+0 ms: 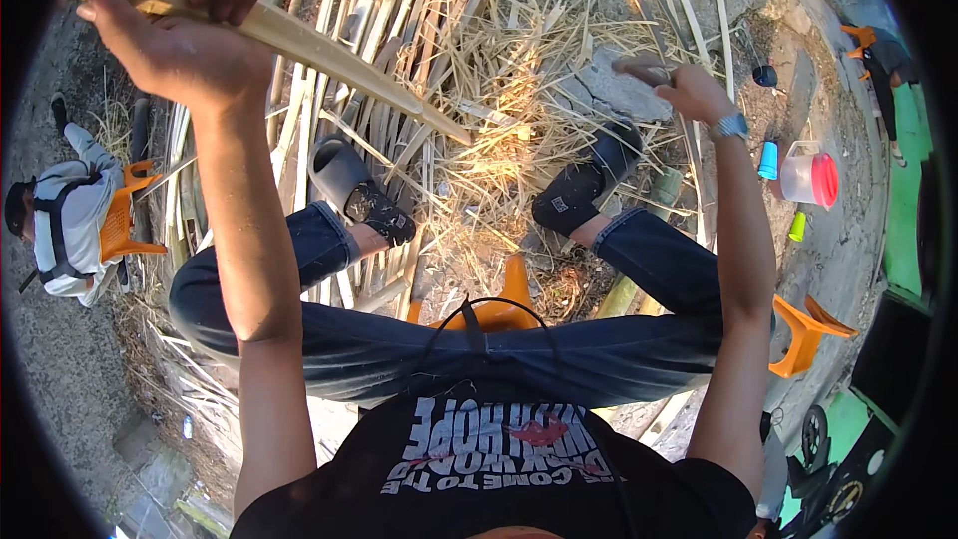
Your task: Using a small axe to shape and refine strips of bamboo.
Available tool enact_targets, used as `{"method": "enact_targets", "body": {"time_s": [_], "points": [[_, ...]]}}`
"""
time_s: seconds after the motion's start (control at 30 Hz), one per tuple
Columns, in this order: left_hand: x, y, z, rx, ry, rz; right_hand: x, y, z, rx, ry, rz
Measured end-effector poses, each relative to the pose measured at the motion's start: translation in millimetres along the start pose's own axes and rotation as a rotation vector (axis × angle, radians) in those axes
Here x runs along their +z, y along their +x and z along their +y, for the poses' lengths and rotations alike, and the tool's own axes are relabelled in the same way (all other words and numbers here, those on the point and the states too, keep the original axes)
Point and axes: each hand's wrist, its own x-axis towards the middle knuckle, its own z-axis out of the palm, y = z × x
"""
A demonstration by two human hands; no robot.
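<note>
The left hand (190,50) was wrapped around a long, pale wooden stave (344,65), its palm turned up and its thumb along the near side. The stave slanted from the upper left down toward the heap of shavings (509,90) in front of the seated person. The right hand (696,97) grasped a grey-brown object (644,70) near the cracked stone slab (614,90); I couldn't tell what it was. Pale slats (429,0) lay beyond the left slide sandal (339,172), while a blue cup (767,160) stood beside a red-lidded pitcher (806,180).
</note>
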Motion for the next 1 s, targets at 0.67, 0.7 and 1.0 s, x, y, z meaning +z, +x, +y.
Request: {"method": "enact_targets", "body": {"time_s": [0.67, 0.7, 1.0], "points": [[86, -46, 14, 0.035, 0.269, 0.248, 89, -151, -305, 0.029, 1.679, 0.017], [76, -51, 7, 0.034, 0.297, 0.242, 85, -149, -307, 0.015, 1.676, 0.007], [58, -44, 15, 0.05, 0.199, 0.302, 37, -168, -317, -0.174, 1.666, 0.451]]}}
